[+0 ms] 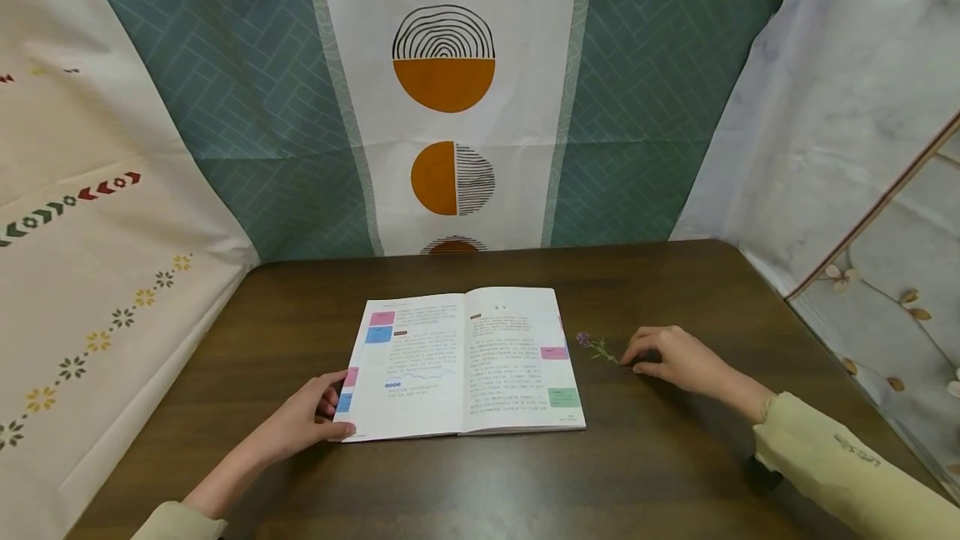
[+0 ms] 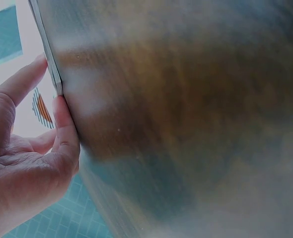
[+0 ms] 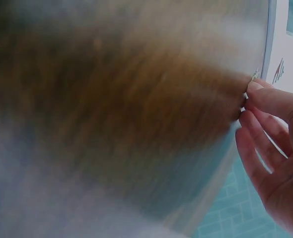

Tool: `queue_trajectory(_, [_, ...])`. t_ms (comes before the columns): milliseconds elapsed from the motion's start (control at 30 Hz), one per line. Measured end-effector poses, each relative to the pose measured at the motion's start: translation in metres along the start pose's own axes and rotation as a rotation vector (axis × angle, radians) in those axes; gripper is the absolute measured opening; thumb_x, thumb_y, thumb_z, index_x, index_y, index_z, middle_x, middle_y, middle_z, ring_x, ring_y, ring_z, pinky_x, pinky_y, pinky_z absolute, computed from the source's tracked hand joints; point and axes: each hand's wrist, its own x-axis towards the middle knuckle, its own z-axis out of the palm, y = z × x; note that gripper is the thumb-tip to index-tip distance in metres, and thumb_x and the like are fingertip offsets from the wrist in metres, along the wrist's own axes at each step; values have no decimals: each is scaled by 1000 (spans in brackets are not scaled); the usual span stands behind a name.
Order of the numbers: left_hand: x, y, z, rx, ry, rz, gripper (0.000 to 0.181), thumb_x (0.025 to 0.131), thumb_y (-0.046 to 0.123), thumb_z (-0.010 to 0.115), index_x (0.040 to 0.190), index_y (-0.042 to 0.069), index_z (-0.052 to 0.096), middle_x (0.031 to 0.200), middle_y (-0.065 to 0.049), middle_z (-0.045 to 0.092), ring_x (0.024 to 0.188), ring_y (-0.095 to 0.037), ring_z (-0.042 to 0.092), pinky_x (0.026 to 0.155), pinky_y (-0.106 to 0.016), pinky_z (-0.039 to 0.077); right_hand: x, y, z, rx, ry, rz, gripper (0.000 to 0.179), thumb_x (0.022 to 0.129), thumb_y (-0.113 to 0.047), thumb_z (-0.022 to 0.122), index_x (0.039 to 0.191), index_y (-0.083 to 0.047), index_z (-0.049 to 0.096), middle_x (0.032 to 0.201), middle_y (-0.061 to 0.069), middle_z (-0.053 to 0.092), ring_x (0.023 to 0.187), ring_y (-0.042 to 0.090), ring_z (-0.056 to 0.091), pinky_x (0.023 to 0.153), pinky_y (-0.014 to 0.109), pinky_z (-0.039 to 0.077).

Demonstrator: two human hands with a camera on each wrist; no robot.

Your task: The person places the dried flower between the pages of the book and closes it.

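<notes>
The left hand (image 1: 311, 415) grips the near left corner of the book (image 1: 431, 422), its thumb over the page, while the right hand (image 1: 678, 361) pinches the stem of a small purple flower sprig (image 1: 597, 347), whose blossom points at the book's right edge, just beside it but apart. The book lies spread on the dark table (image 1: 525, 490), in front of the person; whether the sprig touches the wood, I cannot tell. The stem looks thin, so a harder pinch or a twist could bend or snap it, and dragging the blossom against the page edge might strip petals. If the left thumb pressed or pulled too hard, the corner could crease; if it let go, loose pages might lift. Along the right page, the pink note (image 1: 553, 352) and green note (image 1: 564, 397) could catch on a low stem, should they be stuck-on slips. The right sleeve (image 1: 840, 448) could brush the tabletop, and the patterned cloth (image 1: 453, 123) hangs beyond the far edge, well apart from both hands
</notes>
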Motion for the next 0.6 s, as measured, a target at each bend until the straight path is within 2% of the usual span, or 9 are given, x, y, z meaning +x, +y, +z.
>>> queue_trajectory(200, [0,0,0,1,-2,-2,87,76,23,85,143,-7,39,99,-10,48,90,-21,46,70,-20,47,3,6,-1,-36,11,29,17,80,-8,79,91,-20,76,92,-6,70,81,13,68,70,27,56])
queue_trajectory(467, [0,0,-1,-1,-9,-5,87,76,24,85,143,-7,38,99,-10,48,90,-21,46,70,-20,47,4,10,1,-112,58,36,15,79,-14,81,84,-27,75,86,-12,70,72,5,66,61,22,51])
queue_trajectory(600, [-1,1,-1,0,-10,-7,87,77,24,85,144,-7,38,99,-10,47,90,-21,46,70,-20,47,6,13,2,-133,69,31,14,79,-16,81,82,-28,75,85,-14,69,71,2,65,61,21,51])
